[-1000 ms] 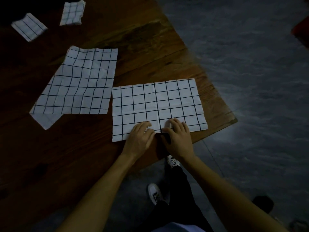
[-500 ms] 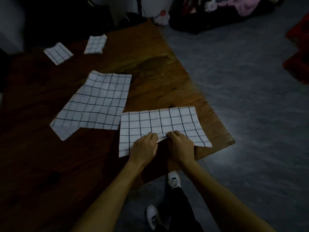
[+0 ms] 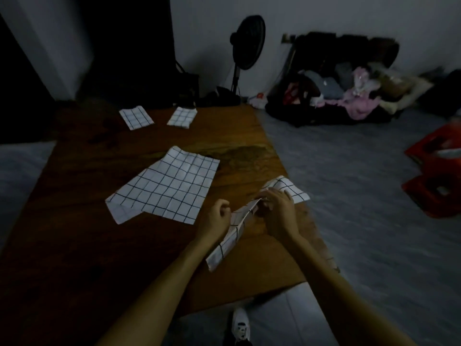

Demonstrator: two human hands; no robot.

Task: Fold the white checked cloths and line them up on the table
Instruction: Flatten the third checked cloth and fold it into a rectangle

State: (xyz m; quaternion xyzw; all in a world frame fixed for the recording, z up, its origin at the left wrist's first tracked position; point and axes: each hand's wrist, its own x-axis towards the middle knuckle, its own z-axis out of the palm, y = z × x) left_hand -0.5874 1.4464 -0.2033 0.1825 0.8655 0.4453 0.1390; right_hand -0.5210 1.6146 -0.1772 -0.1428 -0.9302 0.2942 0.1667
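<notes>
Hands, left (image 3: 218,216) and right (image 3: 278,212), pinch the cloth (image 3: 239,222) mid-fold above the table (image 3: 74,245); next, probably lay and flatten it.

This looks like a dim room in a home. A black pedestal fan (image 3: 247,43) stands against a plain pale wall (image 3: 324,13), and beside it a dark heap of clothes and bags (image 3: 349,96) lies on the grey floor (image 3: 361,221). A worn wooden bench (image 3: 99,245) fills the foreground, with red crates (image 3: 439,186) at the right edge.
</notes>
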